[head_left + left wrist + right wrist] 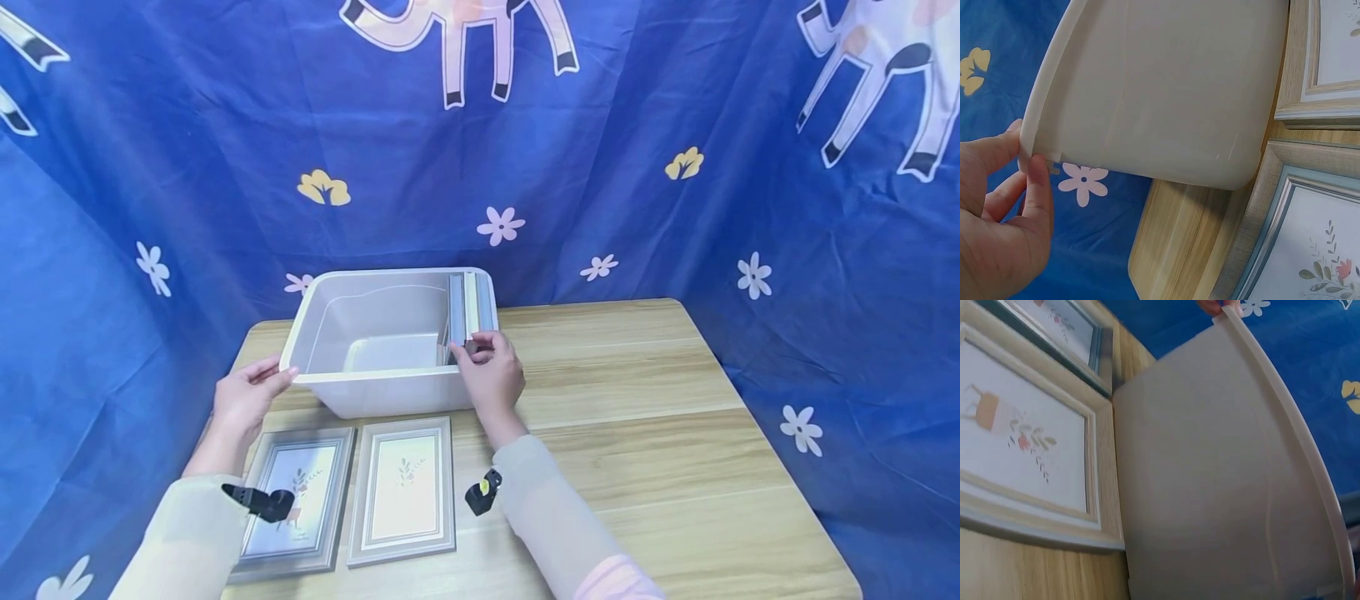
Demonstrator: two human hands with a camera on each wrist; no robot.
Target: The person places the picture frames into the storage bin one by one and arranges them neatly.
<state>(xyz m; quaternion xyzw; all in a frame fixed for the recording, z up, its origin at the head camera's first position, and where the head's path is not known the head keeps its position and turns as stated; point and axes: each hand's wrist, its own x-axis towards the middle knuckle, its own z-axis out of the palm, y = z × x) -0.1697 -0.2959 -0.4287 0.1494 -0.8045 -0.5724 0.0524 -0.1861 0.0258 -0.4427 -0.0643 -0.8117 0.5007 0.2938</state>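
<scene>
A white plastic bin stands at the back of the table. My left hand pinches its near left corner rim between thumb and fingers, seen closely in the left wrist view. Inside the bin's right end, several picture frames stand on edge: a blue-grey frame, a cream frame and another bluish frame. Reaching over the front rim, my right hand pinches the near end of the blue-grey frame, thumb on its left side. The bin's wall fills much of the right wrist view.
Two picture frames lie face up before the bin: a grey-brown frame on the left and a pale wood frame beside it. The wooden table stretches to the right. A blue patterned curtain surrounds it at the back and sides.
</scene>
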